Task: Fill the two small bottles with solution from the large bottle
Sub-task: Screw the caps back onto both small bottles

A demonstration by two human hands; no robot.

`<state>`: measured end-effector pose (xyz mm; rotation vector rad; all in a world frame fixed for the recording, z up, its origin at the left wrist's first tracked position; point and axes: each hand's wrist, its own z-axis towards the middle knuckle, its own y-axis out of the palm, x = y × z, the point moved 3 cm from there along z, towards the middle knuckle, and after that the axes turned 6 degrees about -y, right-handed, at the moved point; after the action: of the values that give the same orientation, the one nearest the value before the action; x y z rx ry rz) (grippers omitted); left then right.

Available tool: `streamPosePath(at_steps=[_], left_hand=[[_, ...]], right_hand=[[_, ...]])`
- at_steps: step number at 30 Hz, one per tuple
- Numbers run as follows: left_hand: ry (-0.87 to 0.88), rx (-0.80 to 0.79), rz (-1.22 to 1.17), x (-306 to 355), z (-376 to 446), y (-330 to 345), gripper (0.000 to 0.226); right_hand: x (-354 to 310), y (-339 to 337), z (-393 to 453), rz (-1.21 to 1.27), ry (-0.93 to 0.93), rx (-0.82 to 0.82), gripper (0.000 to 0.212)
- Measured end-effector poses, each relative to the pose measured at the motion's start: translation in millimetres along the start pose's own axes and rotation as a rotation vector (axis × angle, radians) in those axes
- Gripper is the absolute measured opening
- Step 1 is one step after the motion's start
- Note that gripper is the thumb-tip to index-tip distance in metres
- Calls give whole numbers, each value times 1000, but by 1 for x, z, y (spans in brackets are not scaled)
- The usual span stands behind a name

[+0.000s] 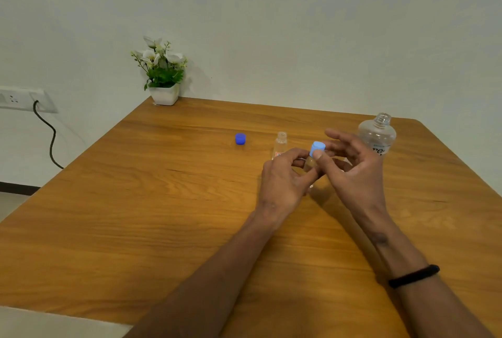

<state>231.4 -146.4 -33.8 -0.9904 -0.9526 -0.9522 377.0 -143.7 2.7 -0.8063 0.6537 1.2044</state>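
— Wooden table [163, 202] against a pale wall; what is hard to make out on it?

— Mostly the small bottle [309, 165] between the hands. It is clear, blurred, and largely covered by fingers. The left hand [282, 180] curls around its body, and the right hand [350, 166] pinches the light blue cap [317, 148] at its top, other fingers spread. Whether the cap is seated or loose, I cannot tell.

— And the other bottles?

— A second small bottle [280, 143] stands uncapped just behind the left hand, its base hidden. The large bottle [378, 132], open-necked, stands behind the right hand, its label partly covered.

— Anything else around?

— A darker blue cap [240, 139] lies apart to the left, and a potted plant [163, 74] sits at the far corner. A black band [414, 275] circles the right wrist.
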Motion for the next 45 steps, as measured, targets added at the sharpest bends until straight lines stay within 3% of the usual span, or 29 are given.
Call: streamPosePath(at_steps=[14, 17, 20, 25, 30, 35, 41, 45], left_hand=[[9, -1, 36, 1, 1, 1, 40], [4, -3, 36, 2, 0, 1, 45], [20, 7, 61, 0, 1, 1, 39], [93, -15, 173, 1, -1, 7, 39], [3, 29, 88, -4, 3, 0, 42], [27, 25, 139, -2, 1, -1, 38], [24, 166, 157, -1, 2, -3, 39], [-12, 384, 127, 4, 8, -23, 40]], right_hand=[[3, -3, 3, 27, 17, 4, 56], [2, -3, 3, 120, 37, -44, 48], [7, -3, 5, 51, 46, -5, 37], [9, -5, 4, -23, 38, 18, 44], [11, -6, 6, 117, 119, -115, 37], [14, -1, 2, 77, 103, -26, 34], [12, 9, -1, -37, 77, 43, 40], [21, 16, 2, -218, 92, -90, 41]])
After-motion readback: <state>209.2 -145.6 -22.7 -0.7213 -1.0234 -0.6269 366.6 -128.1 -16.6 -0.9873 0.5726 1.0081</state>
